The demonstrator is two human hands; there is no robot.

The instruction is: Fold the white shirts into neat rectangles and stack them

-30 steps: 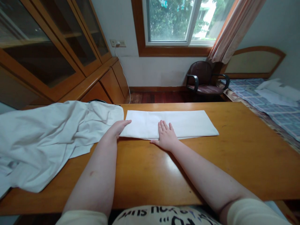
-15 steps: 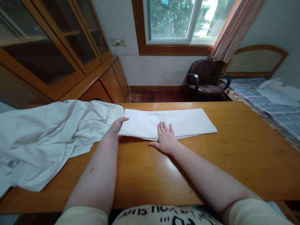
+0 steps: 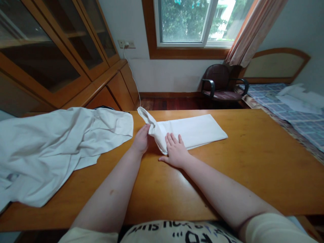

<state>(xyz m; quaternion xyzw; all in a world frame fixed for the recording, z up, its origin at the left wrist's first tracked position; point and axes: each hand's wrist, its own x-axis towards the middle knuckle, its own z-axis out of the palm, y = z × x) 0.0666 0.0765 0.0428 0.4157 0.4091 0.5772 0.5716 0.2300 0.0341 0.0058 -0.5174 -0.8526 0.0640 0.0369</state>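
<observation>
A white cloth, folded into a long flat strip, lies on the wooden table. Its left end is lifted off the tabletop and bent up toward the right. My left hand grips that raised end, thumb and fingers closed on the fabric. Flat on the middle of the strip rests my right hand, with its fingers stretched out and its thumb on the wood by the near edge. What the left fingertips do behind the cloth is partly hidden.
A crumpled white cloth spreads over the table's left side. Beyond the far edge are a glass-doored cabinet, a dark office chair and a window. A bed stands at the right.
My left hand has moved right and lifted the strip's left end, which lay flat before. The strip has shifted slightly left at its right end. My right hand stays nearly in place.
</observation>
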